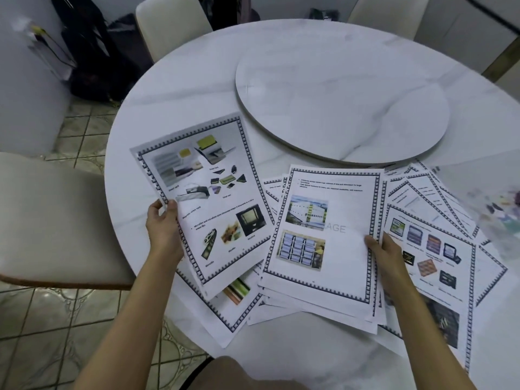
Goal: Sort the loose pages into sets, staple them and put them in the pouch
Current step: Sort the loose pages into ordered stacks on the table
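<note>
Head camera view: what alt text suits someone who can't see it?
A person's left hand holds a white printed page with a dark patterned border, while the right hand grips a stack of similar pages. More loose pages lie fanned over a round white marble table.

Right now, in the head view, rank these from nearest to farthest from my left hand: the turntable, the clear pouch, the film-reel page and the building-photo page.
1. Film-reel page: in the grip of the left hand.
2. Building-photo page: middle, held by the right hand.
3. Turntable: beyond, at table centre.
4. Clear pouch: far right.
</note>
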`<state>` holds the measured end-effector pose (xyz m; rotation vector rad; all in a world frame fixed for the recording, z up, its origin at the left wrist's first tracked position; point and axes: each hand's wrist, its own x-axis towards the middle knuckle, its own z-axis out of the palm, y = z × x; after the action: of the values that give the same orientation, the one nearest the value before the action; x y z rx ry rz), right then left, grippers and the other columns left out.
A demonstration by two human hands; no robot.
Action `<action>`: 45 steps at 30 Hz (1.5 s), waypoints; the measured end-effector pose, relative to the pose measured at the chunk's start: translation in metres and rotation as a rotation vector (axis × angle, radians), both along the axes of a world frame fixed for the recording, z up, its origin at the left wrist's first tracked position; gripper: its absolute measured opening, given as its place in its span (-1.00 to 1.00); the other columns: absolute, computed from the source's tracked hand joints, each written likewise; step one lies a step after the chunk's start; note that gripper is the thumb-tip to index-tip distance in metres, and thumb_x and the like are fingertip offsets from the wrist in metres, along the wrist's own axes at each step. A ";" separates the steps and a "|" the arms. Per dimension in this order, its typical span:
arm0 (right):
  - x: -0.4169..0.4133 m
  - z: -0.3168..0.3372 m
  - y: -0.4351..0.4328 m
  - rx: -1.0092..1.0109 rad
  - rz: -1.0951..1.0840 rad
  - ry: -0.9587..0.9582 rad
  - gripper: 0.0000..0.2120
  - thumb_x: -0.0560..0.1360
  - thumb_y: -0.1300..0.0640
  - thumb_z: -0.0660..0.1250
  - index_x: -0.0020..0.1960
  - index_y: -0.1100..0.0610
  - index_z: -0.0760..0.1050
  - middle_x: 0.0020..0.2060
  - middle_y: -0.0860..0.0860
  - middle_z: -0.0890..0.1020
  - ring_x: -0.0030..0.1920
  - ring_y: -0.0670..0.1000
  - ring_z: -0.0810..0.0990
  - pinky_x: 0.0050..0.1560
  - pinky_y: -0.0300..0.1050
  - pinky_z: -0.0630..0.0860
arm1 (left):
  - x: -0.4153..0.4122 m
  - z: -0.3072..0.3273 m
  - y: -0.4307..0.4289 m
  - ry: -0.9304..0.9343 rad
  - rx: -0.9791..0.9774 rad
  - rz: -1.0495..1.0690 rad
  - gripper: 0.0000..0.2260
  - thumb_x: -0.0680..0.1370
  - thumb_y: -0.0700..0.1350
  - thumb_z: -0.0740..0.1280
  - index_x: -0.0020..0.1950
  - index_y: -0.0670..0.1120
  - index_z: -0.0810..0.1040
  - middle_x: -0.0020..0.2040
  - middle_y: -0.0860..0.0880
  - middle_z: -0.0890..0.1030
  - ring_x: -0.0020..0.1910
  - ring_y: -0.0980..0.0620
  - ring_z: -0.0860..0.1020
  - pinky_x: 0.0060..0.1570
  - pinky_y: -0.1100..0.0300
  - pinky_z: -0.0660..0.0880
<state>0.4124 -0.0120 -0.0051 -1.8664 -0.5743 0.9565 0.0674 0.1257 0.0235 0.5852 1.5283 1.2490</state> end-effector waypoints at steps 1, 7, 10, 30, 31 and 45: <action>0.000 -0.001 -0.001 -0.009 0.003 0.005 -0.65 0.60 0.11 0.18 0.36 0.16 0.36 0.21 0.05 0.53 0.16 0.09 0.52 0.24 0.03 0.43 | 0.000 0.002 0.002 -0.023 -0.008 -0.025 -0.85 0.62 -0.15 0.17 0.19 -0.08 0.36 -0.10 0.00 0.54 -0.19 0.09 0.54 -0.26 0.25 0.53; 0.001 -0.003 0.001 -0.008 0.015 0.021 -0.65 0.60 0.11 0.18 0.36 0.17 0.37 0.24 0.08 0.52 0.20 0.12 0.51 0.27 0.09 0.43 | 0.005 0.018 0.009 -0.093 -0.029 -0.158 -0.83 0.63 -0.12 0.17 0.20 -0.12 0.39 -0.07 -0.05 0.58 -0.18 0.01 0.58 -0.22 0.13 0.56; 0.000 -0.002 0.003 -0.002 0.014 0.032 -0.66 0.60 0.14 0.17 0.35 0.16 0.37 0.18 0.03 0.53 0.14 0.07 0.51 0.18 -0.05 0.42 | 0.010 0.024 0.010 -0.121 -0.024 -0.205 -0.84 0.62 -0.13 0.17 0.17 -0.14 0.39 -0.11 -0.05 0.58 -0.29 0.06 0.61 -0.41 0.25 0.57; 0.013 -0.006 0.005 -0.021 0.032 0.064 -0.66 0.59 0.16 0.19 0.35 0.16 0.38 0.23 0.09 0.52 0.16 0.08 0.51 0.19 -0.04 0.43 | 0.021 0.053 0.043 -0.284 0.109 -0.363 -0.70 0.63 -0.10 0.14 0.31 -0.19 0.42 0.10 -0.10 0.61 0.01 -0.04 0.61 -0.07 0.10 0.61; 0.014 -0.006 0.004 -0.021 0.022 0.075 -0.66 0.59 0.17 0.20 0.35 0.17 0.38 0.23 0.10 0.53 0.16 0.09 0.51 0.19 -0.03 0.44 | 0.024 0.056 0.043 -0.260 0.120 -0.378 -0.70 0.62 -0.09 0.15 0.31 -0.20 0.42 0.10 -0.10 0.61 0.01 -0.06 0.61 -0.07 0.09 0.60; 0.009 0.012 0.010 -0.063 0.071 0.221 -0.71 0.60 -0.09 0.05 0.17 -0.01 0.45 -0.01 -0.01 0.62 -0.03 0.01 0.59 0.01 -0.04 0.52 | 0.120 -0.009 -0.031 0.158 -0.114 -0.613 -0.73 0.60 -0.11 0.22 0.26 -0.21 0.35 0.05 -0.20 0.57 -0.23 -0.01 0.58 -0.27 0.17 0.58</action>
<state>0.4217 -0.0019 0.0072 -1.7747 -0.4839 1.2223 0.1876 0.0951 0.0142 1.0022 1.3839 0.6542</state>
